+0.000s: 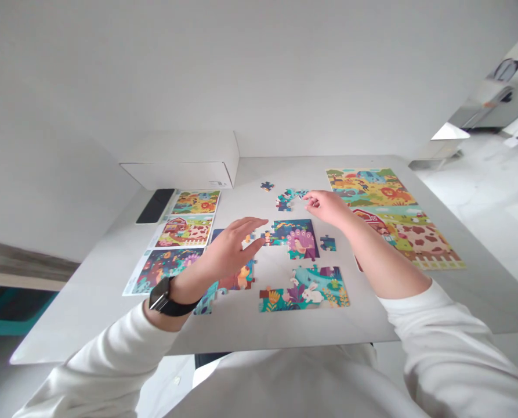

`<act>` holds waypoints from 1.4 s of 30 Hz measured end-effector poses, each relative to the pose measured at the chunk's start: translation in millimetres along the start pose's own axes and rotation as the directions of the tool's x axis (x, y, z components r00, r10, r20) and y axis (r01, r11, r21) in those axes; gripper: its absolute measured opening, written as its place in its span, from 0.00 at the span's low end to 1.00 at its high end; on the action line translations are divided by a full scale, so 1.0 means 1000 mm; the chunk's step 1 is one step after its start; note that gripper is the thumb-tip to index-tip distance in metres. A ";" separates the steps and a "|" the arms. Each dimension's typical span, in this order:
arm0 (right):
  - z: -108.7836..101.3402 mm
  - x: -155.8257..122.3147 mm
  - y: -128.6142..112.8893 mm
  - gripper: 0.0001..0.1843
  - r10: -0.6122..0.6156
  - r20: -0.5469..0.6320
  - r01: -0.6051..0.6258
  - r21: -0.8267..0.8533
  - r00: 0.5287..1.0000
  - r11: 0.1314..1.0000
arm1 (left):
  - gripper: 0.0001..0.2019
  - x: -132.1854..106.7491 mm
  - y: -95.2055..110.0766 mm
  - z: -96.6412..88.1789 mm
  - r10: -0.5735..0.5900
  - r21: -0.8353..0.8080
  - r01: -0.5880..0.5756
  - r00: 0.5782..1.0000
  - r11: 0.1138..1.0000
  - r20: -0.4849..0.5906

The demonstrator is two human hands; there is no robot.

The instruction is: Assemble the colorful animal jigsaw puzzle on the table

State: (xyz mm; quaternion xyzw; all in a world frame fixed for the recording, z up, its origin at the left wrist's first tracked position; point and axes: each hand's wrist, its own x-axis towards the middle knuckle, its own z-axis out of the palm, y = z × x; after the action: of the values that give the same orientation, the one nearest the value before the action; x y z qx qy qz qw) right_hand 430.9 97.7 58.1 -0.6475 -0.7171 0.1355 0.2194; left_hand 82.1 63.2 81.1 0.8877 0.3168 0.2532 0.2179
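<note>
My left hand (232, 247) hovers over the left part of a night-scene jigsaw, fingers stretched out and nothing in them. Under it lies a partly hidden section with an orange animal (242, 277). My right hand (326, 206) is at the loose puzzle pieces (287, 200), its fingers curled together; whether a piece is between the fingertips is too small to make out. Between the hands lies a joined peacock section (300, 239). Nearer me is a joined rabbit section (313, 293). Single pieces lie beside the peacock (327, 243) and farther back (267, 186).
At left stands a picture sheet (187, 226) lying flat, with a black phone (155, 206) beside it. A white box (180, 168) sits at the back against the wall. Two assembled puzzles, a safari scene (372, 187) and a farm scene (419, 235), lie at right.
</note>
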 end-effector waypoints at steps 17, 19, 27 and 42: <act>0.008 0.066 0.019 0.25 0.294 0.033 -0.268 -0.319 0.955 0.909 | 0.19 -0.009 0.020 0.025 -0.373 -0.964 0.183 0.923 0.194 0.100; 0.010 0.071 0.022 0.26 0.309 0.054 -0.277 -0.316 0.950 0.907 | 0.15 -0.007 0.012 0.026 -0.320 -0.853 0.174 0.947 0.493 0.008; 0.010 0.079 0.025 0.24 0.374 0.066 -0.349 -0.245 0.925 0.905 | 0.09 -0.009 -0.014 0.033 0.062 -0.036 -0.071 0.975 0.997 -0.213; -0.004 -0.065 -0.025 0.24 0.089 0.023 -0.084 0.630 0.996 0.772 | 0.18 -0.010 0.022 0.050 -0.312 -0.625 0.252 0.950 0.739 0.014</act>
State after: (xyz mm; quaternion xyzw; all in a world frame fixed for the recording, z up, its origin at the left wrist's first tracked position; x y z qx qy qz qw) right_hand 415.4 29.5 64.8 -0.5696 -0.5991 0.3747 0.4198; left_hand 114.5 30.0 51.1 0.6957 0.3565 0.3473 0.5179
